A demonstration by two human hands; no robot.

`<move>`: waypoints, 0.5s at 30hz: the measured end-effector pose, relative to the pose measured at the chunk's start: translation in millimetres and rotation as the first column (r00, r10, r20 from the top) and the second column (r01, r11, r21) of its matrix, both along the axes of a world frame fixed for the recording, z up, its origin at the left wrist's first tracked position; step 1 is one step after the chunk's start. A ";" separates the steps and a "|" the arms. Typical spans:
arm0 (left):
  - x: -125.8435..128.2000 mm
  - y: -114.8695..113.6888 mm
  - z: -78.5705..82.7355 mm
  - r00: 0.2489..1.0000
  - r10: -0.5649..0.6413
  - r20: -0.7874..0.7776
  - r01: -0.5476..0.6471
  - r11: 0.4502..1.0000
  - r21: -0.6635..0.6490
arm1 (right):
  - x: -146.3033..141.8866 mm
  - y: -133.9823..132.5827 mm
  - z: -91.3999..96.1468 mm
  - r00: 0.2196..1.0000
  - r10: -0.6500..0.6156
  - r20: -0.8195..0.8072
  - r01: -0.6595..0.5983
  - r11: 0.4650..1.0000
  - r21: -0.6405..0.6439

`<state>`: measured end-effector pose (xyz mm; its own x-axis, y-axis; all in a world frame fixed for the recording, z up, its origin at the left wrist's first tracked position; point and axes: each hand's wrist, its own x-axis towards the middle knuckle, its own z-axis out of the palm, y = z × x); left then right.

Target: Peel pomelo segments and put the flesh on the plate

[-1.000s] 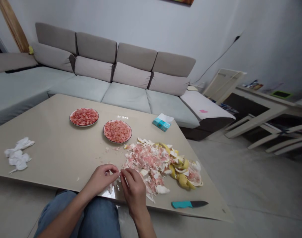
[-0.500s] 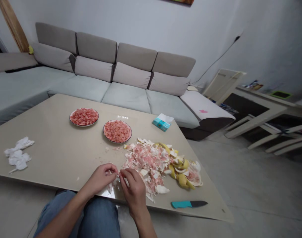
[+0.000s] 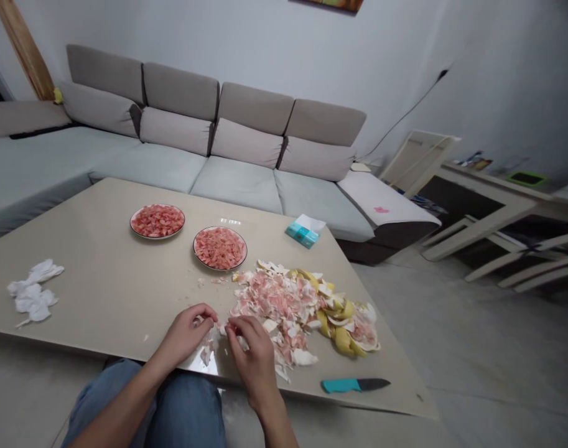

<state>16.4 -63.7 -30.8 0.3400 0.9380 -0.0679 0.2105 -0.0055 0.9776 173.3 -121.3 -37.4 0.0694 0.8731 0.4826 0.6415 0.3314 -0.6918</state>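
My left hand [image 3: 190, 333] is closed in a pinch over the front edge of the table, a small bit of pomelo at its fingertips. Just to its right, my right hand [image 3: 254, 353] also pinches a small pomelo piece, mostly hidden by the fingers. A narrow gap separates the two hands. Below them, pale pomelo scraps [image 3: 207, 353] lie by the table edge. A large heap of pink and white pomelo membrane [image 3: 277, 295] spreads beyond my right hand, with yellow peel [image 3: 344, 339] at its right side. Two plates of pink pomelo flesh [image 3: 219, 247] [image 3: 157, 221] stand farther back.
A knife [image 3: 355, 385] with a turquoise handle lies near the table's front right. Crumpled white tissues [image 3: 35, 291] are at the left, and a tissue pack [image 3: 305, 231] sits near the far right edge. Behind the table [image 3: 101, 267] stands a grey sofa [image 3: 237, 180].
My hands have drawn slightly apart, the left one shifting a little to the left. The plates, heap and knife remain in place.
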 end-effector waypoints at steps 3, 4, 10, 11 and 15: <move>0.9 0.1 -0.1 1.000 0.022 -0.001 -0.022 1.000 0.001 | 9.5 19.4 -2.5 1.000 0.001 -0.011 -0.001 1.000 -0.012; 1.3 0.1 0.1 1.000 0.024 -0.009 -0.024 1.000 -0.008 | 14.1 30.4 -2.3 1.000 -0.008 0.004 0.008 1.000 -0.014; 3.3 4.9 1.0 0.985 0.138 0.100 -0.131 0.989 -0.074 | 40.0 127.3 7.3 0.991 -0.093 0.100 0.092 0.996 0.017; 3.5 6.5 0.8 0.973 0.183 0.141 -0.166 0.978 -0.125 | 41.9 142.8 7.5 0.988 -0.103 0.111 0.101 0.995 0.020; 4.9 13.2 -2.1 0.890 0.331 0.314 -0.209 0.907 -0.365 | 44.3 183.3 -3.4 0.979 -0.138 0.153 0.138 0.990 0.010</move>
<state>21.3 -50.5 -32.9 0.1336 0.9462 -0.2949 -0.2080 0.3177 0.9251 217.7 62.1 -40.8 0.1149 0.8607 0.4960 0.7793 0.2315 -0.5824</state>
